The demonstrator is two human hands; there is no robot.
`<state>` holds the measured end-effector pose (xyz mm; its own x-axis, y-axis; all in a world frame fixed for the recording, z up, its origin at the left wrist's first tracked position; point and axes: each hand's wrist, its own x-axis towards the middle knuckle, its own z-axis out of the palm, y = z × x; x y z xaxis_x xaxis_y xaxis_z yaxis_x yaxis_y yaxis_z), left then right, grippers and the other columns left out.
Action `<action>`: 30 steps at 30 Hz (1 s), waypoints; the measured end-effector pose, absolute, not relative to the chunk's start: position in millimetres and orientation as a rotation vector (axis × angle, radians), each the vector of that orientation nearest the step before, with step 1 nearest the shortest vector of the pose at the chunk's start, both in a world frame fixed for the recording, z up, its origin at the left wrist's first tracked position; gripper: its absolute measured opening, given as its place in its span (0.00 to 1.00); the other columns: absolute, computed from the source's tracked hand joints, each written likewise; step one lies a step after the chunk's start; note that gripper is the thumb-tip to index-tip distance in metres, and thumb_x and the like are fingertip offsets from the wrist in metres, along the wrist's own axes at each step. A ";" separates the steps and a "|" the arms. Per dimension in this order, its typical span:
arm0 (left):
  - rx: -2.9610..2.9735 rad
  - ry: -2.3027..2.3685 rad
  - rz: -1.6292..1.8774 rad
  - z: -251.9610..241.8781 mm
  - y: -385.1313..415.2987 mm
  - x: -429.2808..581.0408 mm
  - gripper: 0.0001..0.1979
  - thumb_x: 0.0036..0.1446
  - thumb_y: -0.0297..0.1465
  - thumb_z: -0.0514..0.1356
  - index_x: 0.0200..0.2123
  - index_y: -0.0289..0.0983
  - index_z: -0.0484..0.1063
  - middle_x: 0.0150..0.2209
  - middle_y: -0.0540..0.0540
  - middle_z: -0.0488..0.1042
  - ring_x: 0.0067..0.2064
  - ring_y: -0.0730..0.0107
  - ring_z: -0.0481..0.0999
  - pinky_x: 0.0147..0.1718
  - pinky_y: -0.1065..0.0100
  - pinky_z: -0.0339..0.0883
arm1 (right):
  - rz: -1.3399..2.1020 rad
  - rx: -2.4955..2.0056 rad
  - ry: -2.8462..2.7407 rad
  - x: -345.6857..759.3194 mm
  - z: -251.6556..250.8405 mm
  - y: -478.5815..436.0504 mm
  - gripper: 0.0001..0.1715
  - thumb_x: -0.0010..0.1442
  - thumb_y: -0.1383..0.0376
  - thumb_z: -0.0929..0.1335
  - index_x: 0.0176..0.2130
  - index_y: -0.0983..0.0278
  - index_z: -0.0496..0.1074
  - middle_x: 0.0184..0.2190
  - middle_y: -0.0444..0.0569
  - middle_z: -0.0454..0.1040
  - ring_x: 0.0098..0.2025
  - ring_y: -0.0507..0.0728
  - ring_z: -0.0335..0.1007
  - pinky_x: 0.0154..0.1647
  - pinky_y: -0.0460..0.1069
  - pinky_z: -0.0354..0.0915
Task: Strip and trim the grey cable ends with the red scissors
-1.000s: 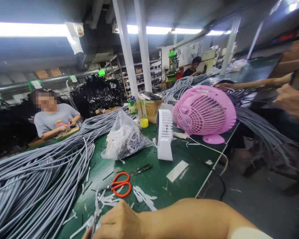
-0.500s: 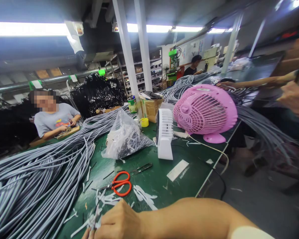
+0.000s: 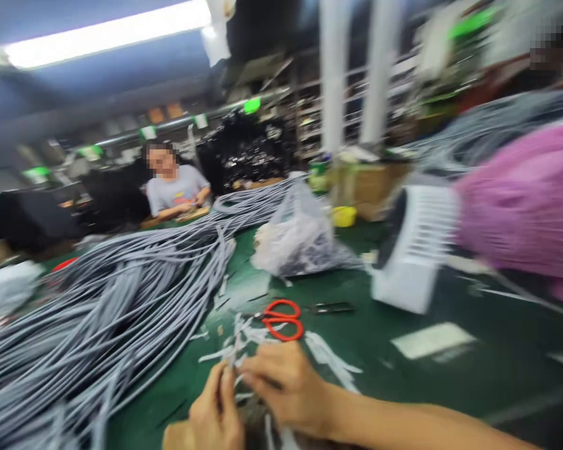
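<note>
At the bottom middle, my left hand [image 3: 213, 409] is closed, thumb and forefinger pinched together at a thin greyish piece too blurred to name. My right hand [image 3: 288, 387] is closed beside it, fingers curled, its fingertips close to the left thumb; what they hold is hidden. White strips [image 3: 328, 359] lie scattered on the green table [image 3: 361, 390] around both hands. Just beyond my right hand are red-handled scissors [image 3: 283, 320], with a small dark tool [image 3: 332, 307] to their right.
A thick bundle of grey cables [image 3: 136, 294] covers the left side. Farther back are a clear bag of scraps [image 3: 300, 240], a yellow tub [image 3: 344, 216] and a cardboard box [image 3: 380, 187]. A white fan [image 3: 415, 244] and pink fan [image 3: 520, 200] stand right. A person [image 3: 176, 187] sits across.
The view has swung left, so the table things appear farther right. My left hand now shows beside the right, and both hands show more fully. The scissors and bag keep their places on the table.
</note>
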<state>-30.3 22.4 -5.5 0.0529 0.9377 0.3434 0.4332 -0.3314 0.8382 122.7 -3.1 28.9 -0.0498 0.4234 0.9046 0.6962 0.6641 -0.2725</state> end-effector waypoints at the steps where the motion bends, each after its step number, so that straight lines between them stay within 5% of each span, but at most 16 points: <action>1: 1.815 1.359 1.212 -0.1 16.4 -28.1 0.16 0.58 0.42 0.57 0.33 0.40 0.81 0.29 0.43 0.81 0.30 0.57 0.80 0.28 0.69 0.72 | -0.213 -0.931 -1.654 124.8 32.2 -5.0 0.26 0.72 0.62 0.56 0.29 0.64 0.73 0.17 0.43 0.72 0.18 0.49 0.69 0.20 0.43 0.64; 5: 1.756 1.443 1.305 7.5 3.7 -13.8 0.22 0.65 0.44 0.50 0.38 0.36 0.79 0.32 0.41 0.80 0.32 0.60 0.78 0.31 0.69 0.70 | -0.143 -0.983 -1.596 134.0 28.3 4.0 0.16 0.68 0.63 0.63 0.31 0.63 0.74 0.25 0.47 0.79 0.25 0.53 0.76 0.28 0.45 0.70; 13: 1.733 1.529 1.378 -0.2 -7.6 -10.1 0.22 0.66 0.43 0.50 0.43 0.35 0.79 0.34 0.39 0.79 0.33 0.61 0.75 0.36 0.67 0.69 | -0.392 -1.085 -1.716 132.1 20.3 6.7 0.27 0.71 0.59 0.57 0.27 0.61 0.75 0.23 0.45 0.80 0.25 0.55 0.79 0.25 0.47 0.72; 30: 1.682 1.420 1.390 -6.1 -6.8 -11.4 0.17 0.62 0.42 0.57 0.39 0.37 0.80 0.36 0.40 0.80 0.36 0.59 0.76 0.37 0.67 0.69 | 0.001 -1.006 -1.725 135.8 24.6 6.1 0.22 0.67 0.60 0.61 0.26 0.60 0.75 0.22 0.46 0.78 0.22 0.54 0.76 0.27 0.45 0.72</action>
